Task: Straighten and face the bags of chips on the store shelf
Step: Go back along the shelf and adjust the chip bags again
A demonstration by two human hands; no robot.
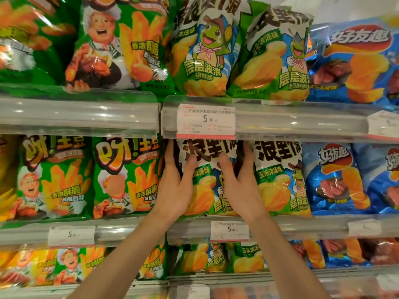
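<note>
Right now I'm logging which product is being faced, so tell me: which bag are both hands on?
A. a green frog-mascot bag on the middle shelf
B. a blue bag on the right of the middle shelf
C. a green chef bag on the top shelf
A: the left hand and right hand grip the sides of the green frog-mascot bag on the middle shelf.

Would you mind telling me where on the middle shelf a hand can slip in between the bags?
Only dark slits show on either side of the held green corn chip bag: the left hand fills the one beside the green fries bag, the right hand the one beside the next corn chip bag. Elsewhere bags sit packed edge to edge.
</note>
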